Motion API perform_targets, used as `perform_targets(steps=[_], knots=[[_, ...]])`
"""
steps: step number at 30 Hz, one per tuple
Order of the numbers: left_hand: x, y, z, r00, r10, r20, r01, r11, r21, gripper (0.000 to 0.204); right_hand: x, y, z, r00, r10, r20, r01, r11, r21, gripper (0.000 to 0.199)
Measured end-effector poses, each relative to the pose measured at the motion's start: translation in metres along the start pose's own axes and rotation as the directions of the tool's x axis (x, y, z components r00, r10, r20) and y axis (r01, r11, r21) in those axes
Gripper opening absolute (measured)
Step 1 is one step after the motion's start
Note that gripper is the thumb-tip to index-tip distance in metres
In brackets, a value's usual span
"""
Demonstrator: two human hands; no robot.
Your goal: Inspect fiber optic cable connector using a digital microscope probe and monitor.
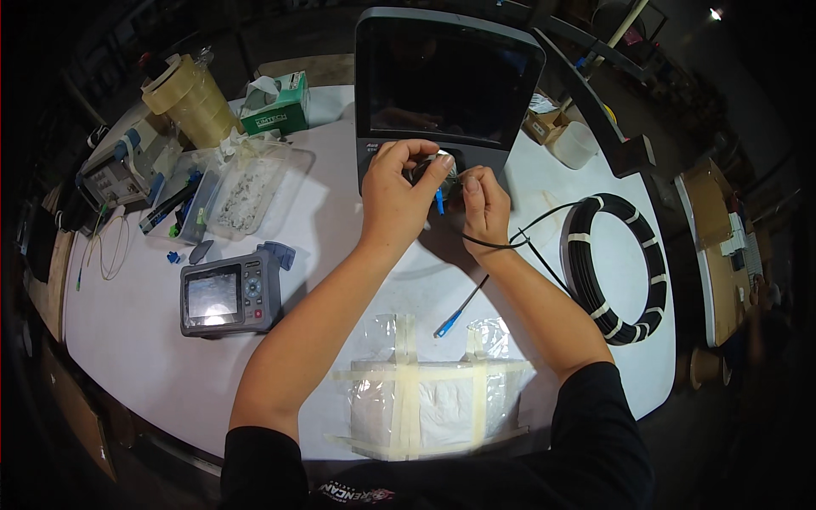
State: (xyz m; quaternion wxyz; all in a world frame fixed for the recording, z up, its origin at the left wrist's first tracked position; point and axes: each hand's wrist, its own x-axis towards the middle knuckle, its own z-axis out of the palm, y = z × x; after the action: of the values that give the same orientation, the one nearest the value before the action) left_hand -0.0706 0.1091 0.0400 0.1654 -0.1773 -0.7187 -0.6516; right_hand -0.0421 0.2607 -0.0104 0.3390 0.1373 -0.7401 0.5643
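My left hand [404,191] is closed, thumb and fingers curled around something small and shiny in front of the dark screen device; its kind is hard to make out. Just below those fingers hangs a blue fibre connector [439,202]. Close by on the right, my right hand [484,208] has its thumb and fingers pinched together, and what lies between them is too small to tell. A black cable [544,212] passes by its wrist from the coil [580,263], which is bound with pale ties. Another blue connector [448,324] lies on the table between my forearms.
Behind my hands stands the screen device [446,76]. At left are a handheld tester [229,293], a plastic tub of scraps [248,200], tape rolls [191,98] and a green tissue box [279,104]. A taped plastic-covered white pad [444,408] lies nearest me. A white cup [574,146] stands far right.
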Motion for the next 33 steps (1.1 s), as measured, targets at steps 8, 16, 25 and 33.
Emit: perform_targets(steps=[8, 16, 25, 33], knots=[[0.002, -0.006, -0.008, 0.995, -0.007, 0.105, 0.004, 1.000, 0.020, 0.023, 0.003, -0.003, 0.002, 0.999, -0.036, 0.017, 0.037, 0.997, -0.074, 0.042], [0.001, 0.003, -0.005, 0.994, 0.025, 0.108, -0.038, 0.992, 0.120, 0.021, 0.003, -0.004, -0.002, 0.999, -0.021, 0.025, 0.023, 0.997, -0.070, 0.045], [-0.001, 0.002, -0.005, 0.998, 0.047, 0.046, -0.052, 0.993, 0.110, 0.021, 0.002, 0.000, 0.002, 0.999, -0.023, 0.024, 0.024, 0.999, -0.041, 0.043], [0.003, -0.007, -0.007, 0.994, 0.010, 0.104, -0.010, 1.000, 0.008, 0.024, 0.003, -0.003, 0.001, 1.000, 0.016, 0.010, -0.016, 0.999, -0.034, 0.043]])
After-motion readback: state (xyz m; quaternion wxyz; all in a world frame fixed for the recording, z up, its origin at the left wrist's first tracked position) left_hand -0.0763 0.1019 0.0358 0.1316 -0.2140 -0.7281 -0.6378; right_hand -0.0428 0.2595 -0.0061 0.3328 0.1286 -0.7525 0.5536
